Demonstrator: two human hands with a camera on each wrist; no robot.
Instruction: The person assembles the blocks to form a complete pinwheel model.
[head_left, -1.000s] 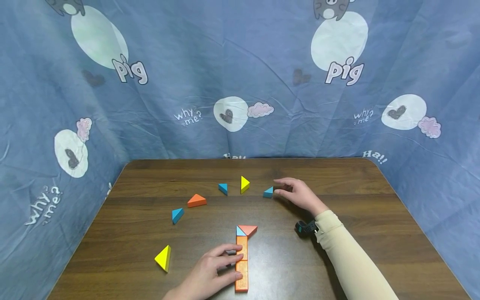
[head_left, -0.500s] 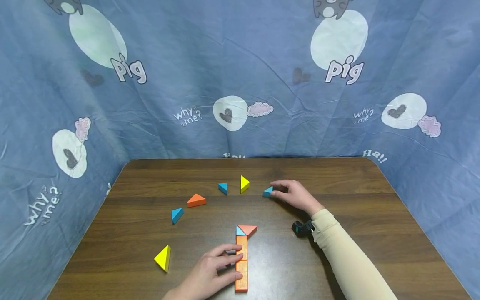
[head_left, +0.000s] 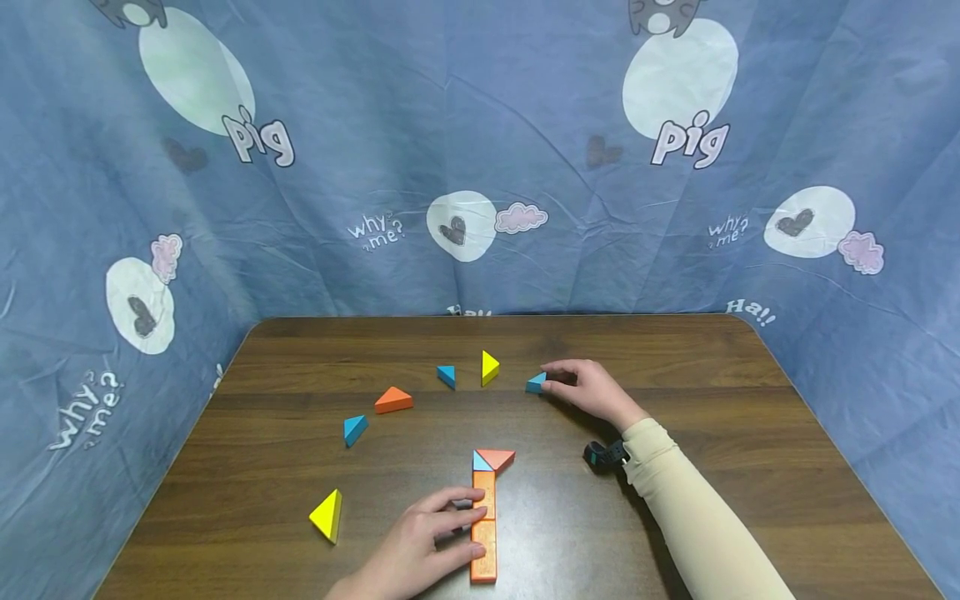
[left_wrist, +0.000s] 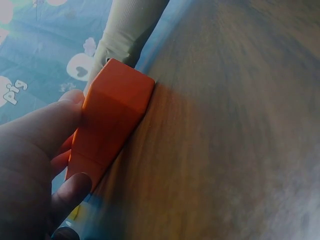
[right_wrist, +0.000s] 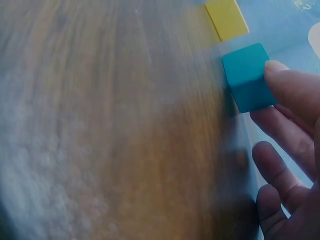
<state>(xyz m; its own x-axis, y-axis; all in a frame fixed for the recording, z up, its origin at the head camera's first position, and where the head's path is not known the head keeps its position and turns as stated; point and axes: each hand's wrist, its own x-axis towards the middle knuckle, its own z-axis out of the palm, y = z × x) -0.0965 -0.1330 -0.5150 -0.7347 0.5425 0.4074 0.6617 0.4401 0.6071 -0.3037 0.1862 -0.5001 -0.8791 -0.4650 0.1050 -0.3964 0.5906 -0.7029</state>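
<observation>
Two orange rectangular blocks [head_left: 485, 533] lie end to end in front of me. My left hand [head_left: 420, 537] rests thumb and fingertips on them from the left; in the left wrist view an orange block [left_wrist: 112, 105] stands beside the thumb. A small blue triangular block [head_left: 480, 461] and an orange-red triangular block [head_left: 497, 458] meet at the far end of this row. Farther off, my right hand [head_left: 596, 390] pinches a blue triangular block [head_left: 535, 384] between thumb and index finger. The right wrist view has the thumb on that block's [right_wrist: 247, 77] edge, its other fingers loosely bent.
Loose triangular blocks lie in an arc: yellow [head_left: 490, 368], blue [head_left: 447, 377], orange [head_left: 393, 401], blue [head_left: 355, 430], and another yellow [head_left: 327, 517] at left. A blue printed curtain [head_left: 465, 292] hangs behind the wooden table [head_left: 675, 342]. My right wrist carries a black strap [head_left: 609, 455].
My right hand has moved slightly left onto the blue triangular block and closed its thumb and index finger on it. The left hand and the other blocks stay put.
</observation>
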